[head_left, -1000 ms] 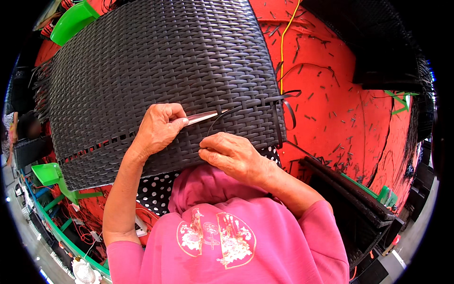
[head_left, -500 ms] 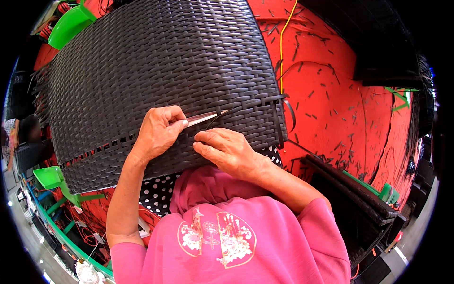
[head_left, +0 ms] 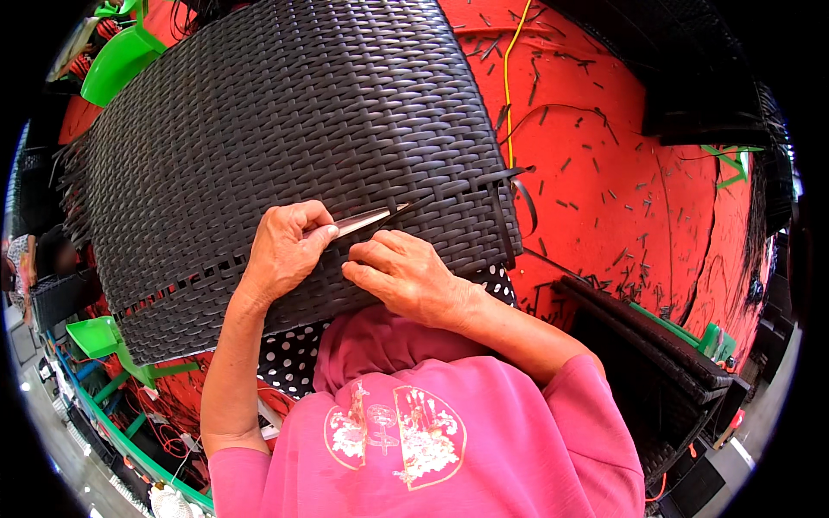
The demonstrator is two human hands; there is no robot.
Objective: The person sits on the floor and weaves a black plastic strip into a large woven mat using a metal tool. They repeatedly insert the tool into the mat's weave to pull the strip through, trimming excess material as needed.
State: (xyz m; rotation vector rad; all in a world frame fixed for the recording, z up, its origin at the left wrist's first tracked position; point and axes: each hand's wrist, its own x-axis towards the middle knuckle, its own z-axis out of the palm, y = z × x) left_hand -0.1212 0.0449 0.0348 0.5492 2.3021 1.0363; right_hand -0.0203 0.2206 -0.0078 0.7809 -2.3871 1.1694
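The black woven panel (head_left: 259, 129) lies in front of the person, with its near edge above the polka-dot cloth (head_left: 289, 361), and both hands are at its lower part. The left hand (head_left: 291, 246) is closed in a narrow pinch, and between the thumb and the bent fingers it holds a pointed metal tool (head_left: 364, 222). This tool is slanted over the weave, its tip directed to the right and a little away from the person; there is dark strand close to the tip. The right hand (head_left: 404, 274) is just beside the tool, on its near side, with the fingers curled and drawn together; whether it pinches a thin strand, I cannot tell. To the left of the left hand, a row of small gaps (head_left: 186, 279) runs along the weave. At the right edge of the panel a loose black strip (head_left: 528, 207) makes a loop. Farther to the right, the red floor (head_left: 596, 104) carries many short dark scraps and a yellow cable (head_left: 509, 104).
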